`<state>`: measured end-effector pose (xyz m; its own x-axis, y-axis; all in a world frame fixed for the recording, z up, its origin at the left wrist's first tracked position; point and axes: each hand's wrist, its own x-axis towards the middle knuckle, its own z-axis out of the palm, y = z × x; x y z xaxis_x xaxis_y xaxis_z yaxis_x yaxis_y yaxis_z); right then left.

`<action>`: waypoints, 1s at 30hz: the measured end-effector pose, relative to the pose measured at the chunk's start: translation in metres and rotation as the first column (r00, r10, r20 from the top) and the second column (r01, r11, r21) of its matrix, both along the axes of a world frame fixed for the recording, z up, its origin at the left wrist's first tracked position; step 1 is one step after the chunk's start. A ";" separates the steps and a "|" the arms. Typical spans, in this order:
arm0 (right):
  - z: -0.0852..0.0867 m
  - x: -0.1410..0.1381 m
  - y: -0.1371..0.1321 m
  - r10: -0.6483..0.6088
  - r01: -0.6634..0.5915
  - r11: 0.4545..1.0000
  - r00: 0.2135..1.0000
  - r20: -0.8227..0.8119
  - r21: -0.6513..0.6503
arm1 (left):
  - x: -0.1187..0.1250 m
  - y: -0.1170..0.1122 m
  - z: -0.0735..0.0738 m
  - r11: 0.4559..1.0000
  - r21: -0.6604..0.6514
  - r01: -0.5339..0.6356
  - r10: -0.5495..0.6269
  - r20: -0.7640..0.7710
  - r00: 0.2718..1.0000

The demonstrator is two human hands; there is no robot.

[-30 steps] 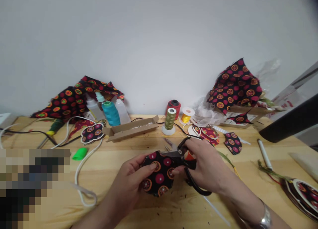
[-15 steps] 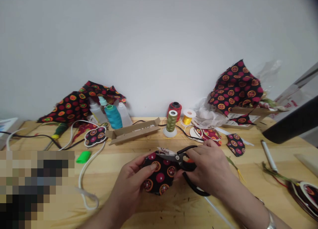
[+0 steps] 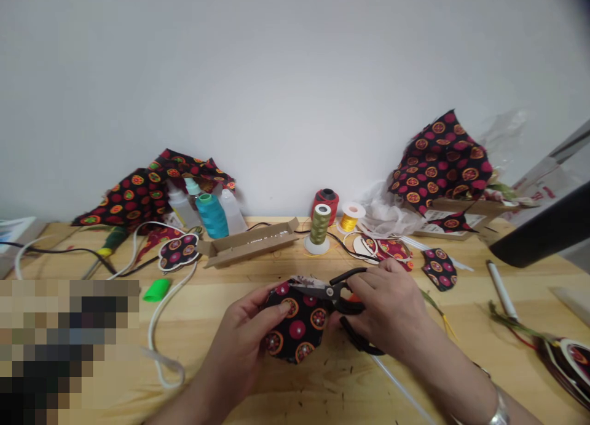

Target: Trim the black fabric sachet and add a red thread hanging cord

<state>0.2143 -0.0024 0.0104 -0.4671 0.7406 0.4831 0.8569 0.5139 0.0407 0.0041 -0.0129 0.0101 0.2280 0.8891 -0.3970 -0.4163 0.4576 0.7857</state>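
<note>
My left hand grips a rounded piece of black fabric with red and orange dots, held just above the wooden table. My right hand is closed around the black handles of a pair of scissors. The scissor blades lie across the top edge of the fabric piece and point left, nearly closed.
Behind stand thread spools: teal, olive, red, yellow. A cardboard box, glue bottles, fabric heaps, cut fabric shapes, a white cord, a green cap and a pen lie around.
The scissors have swung down from pointing up-left to lie flat along the fabric's top edge, and the blades have closed. My left hand kept hold of the fabric.
</note>
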 end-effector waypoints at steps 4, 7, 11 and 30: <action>0.001 0.001 0.000 -0.003 0.003 0.999 1.000 0.011 -0.038 | 0.000 0.000 0.001 1.000 0.004 0.013 -0.013 -0.017 1.000; 0.002 0.002 0.001 0.001 0.000 0.998 1.000 0.013 -0.061 | 0.000 -0.001 0.002 1.000 0.014 0.020 -0.020 -0.017 1.000; 0.000 0.003 0.002 0.007 -0.006 0.998 1.000 0.016 -0.060 | 0.000 -0.001 0.001 0.999 0.019 0.026 -0.026 -0.009 1.000; -0.004 0.003 0.002 -0.007 -0.009 0.984 0.996 -0.089 -0.177 | -0.001 -0.001 -0.006 0.997 0.077 0.012 -0.011 -0.009 1.000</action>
